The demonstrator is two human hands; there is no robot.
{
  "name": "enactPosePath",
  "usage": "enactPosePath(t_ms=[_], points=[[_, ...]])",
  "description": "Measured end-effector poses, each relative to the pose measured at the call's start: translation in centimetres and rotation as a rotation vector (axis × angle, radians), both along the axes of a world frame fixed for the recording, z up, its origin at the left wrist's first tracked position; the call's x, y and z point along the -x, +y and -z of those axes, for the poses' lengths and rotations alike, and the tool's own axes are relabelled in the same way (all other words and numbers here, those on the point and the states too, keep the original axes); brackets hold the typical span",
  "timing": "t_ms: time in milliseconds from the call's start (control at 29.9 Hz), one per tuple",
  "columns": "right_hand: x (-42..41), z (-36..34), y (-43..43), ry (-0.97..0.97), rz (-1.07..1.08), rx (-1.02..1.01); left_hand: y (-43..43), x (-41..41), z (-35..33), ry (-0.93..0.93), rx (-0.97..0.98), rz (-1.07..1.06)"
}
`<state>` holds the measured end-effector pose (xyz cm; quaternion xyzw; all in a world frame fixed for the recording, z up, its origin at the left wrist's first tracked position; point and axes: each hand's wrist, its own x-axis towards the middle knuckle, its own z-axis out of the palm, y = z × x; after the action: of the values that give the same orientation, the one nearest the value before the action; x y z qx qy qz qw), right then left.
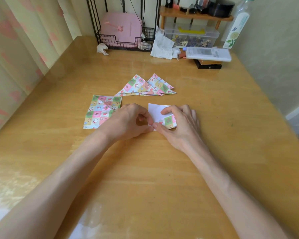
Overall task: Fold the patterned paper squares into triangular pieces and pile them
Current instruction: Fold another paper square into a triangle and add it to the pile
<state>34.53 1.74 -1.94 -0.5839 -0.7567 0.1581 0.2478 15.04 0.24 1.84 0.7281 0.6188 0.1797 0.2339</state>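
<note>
A paper square (156, 112) lies white side up on the wooden table (145, 169), one patterned corner turned up over it. My right hand (178, 123) curls over that paper and pinches the turned-up corner. My left hand (128, 121) pinches the paper's near left edge between thumb and fingers. A stack of flat patterned squares (101, 111) lies just left of my left hand. Beyond both hands sits a pile of folded patterned triangles (145, 87), fanned out and overlapping.
At the back stand a black wire rack with a pink case (121, 30), crumpled tissues (162, 45), a clear box of small items (192, 36), a wooden shelf (195, 14), a bottle (236, 25) and a white packet on a dark box (208, 55). A curtain (16, 49) hangs at the left.
</note>
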Motion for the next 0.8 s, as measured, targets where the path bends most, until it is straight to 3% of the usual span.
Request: enactPosePath(t_ms=[334,803], points=[[-0.02,-0.25,0.16,0.003,0.004,0.040,-0.02,0.35,-0.06,-0.117,0.040,-0.027],[-0.11,-0.26,-0.22,0.005,0.000,0.018,0.01,-0.22,0.28,-0.034,0.029,-0.034]])
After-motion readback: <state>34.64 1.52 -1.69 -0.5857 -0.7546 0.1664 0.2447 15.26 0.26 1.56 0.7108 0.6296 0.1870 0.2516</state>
